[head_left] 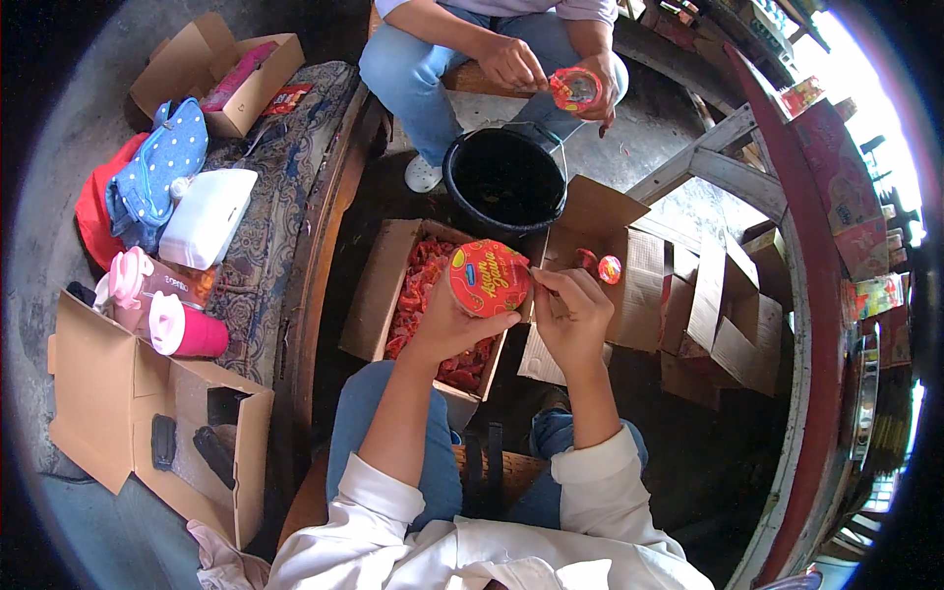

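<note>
My left hand [450,329] is wrapped round a plastic cup with a red printed lid [489,278], its top tilted up. My right hand [573,310] is closed in a pinch at the right rim of that lid; the fingertips partly hide what they grip. Below the cup stands an open cardboard box [367,305] with many crumpled red pieces [421,275] in it. To the right, another open cardboard box [590,211] has small red pieces and a small round red-and-white item [610,269] on its flap.
Across from me a seated person holds a similar red cup [575,89]. Between us is a black bucket [504,182]. More cardboard boxes [733,329] lie right, beside a red-and-white wooden frame [792,157]. On the left bench are a pink tumbler [192,327], a white container [208,218] and boxes.
</note>
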Available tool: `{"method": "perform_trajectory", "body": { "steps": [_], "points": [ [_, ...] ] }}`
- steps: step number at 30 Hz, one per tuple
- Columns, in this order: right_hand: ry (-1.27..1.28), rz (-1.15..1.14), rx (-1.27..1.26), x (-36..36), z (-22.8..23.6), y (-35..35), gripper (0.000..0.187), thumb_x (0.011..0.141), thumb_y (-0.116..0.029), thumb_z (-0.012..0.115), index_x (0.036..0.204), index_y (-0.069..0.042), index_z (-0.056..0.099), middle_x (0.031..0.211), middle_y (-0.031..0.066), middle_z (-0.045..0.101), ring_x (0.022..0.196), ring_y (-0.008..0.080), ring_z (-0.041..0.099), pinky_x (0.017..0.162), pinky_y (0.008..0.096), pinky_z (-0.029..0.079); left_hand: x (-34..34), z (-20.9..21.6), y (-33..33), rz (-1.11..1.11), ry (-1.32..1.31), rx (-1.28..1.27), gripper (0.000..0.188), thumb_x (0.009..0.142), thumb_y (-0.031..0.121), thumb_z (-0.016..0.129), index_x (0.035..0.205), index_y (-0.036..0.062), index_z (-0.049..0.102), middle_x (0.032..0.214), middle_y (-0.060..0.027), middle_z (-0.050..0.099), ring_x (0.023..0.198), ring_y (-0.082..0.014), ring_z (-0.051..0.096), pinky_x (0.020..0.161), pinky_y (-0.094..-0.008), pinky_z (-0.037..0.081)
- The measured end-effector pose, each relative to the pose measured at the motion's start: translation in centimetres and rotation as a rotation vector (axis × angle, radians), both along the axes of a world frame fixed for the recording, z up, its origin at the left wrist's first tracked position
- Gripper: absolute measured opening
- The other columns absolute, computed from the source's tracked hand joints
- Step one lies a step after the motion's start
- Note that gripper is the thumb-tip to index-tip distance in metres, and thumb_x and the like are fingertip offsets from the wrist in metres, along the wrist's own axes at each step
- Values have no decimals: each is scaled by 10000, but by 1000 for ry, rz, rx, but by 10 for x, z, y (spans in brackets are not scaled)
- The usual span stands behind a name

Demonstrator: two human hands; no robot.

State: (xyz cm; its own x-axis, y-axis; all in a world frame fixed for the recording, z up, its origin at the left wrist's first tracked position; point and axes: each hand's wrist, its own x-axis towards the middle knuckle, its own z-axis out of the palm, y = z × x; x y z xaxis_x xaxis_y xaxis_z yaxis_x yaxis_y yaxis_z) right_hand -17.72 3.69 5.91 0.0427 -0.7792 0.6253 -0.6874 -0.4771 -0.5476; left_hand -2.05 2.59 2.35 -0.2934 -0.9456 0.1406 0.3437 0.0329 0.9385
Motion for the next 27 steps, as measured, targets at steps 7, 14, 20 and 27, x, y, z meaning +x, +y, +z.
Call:
{"method": "perform_trajectory", "body": {
  "steps": [7, 14, 20, 27],
  "points": [
    [156, 20, -63, -2, 3, 3, 251, 622, 89, 626, 845, -25, 642, 714, 89, 597, 623, 238, 565, 558, 333, 481, 0, -6, -1, 6, 34, 4, 649, 631, 68, 775, 1186, 25, 441, 1132, -75, 545, 1036, -149, 533, 907, -311, 430],
    [122, -20, -59, 0, -3, 1, 269, 607, 98, 620, 848, -19, 640, 716, 97, 596, 628, 256, 568, 564, 320, 486, -4, -4, 3, -30, -42, 46, 677, 624, 72, 774, 1204, 26, 430, 1152, -76, 533, 1060, -156, 519, 925, -313, 415],
    [-290, -1, 162, 4, -5, 0, 218, 649, 103, 616, 839, 4, 651, 746, 112, 638, 670, 202, 628, 614, 266, 486, -2, -3, 5, -69, 25, 129, 701, 630, 102, 780, 1223, 26, 415, 1166, -76, 523, 1060, -157, 516, 925, -311, 413],
    [-289, -4, 182, 2, -5, 0, 193, 673, 88, 632, 850, 13, 654, 772, 114, 655, 694, 156, 637, 629, 253, 489, -2, -1, 7, -126, 25, 146, 697, 638, 123, 779, 1222, 17, 413, 1145, -73, 523, 1057, -153, 510, 933, -315, 402]
  ]
}}
